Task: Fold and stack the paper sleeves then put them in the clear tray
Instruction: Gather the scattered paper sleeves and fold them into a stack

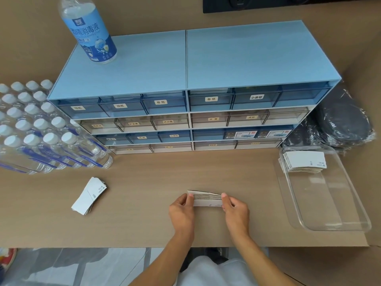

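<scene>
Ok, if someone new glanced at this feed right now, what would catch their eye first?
Probably the blue drawer cabinet filling the middle, with a disinfectant bottle standing on its left top. Next, both hands, left hand and right hand, pinching a stack of paper sleeves at the front, with the clear tray on the right already holding a stack.

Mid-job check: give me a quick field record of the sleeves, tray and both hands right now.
held stack: paper sleeves on edge on the table, pinched at both ends
left hand: grips the stack's left end
right hand: grips the stack's right end
clear tray: at right, one sleeve stack at its far end, near part bare
loose pile: flat at left, near the water bottles
</scene>
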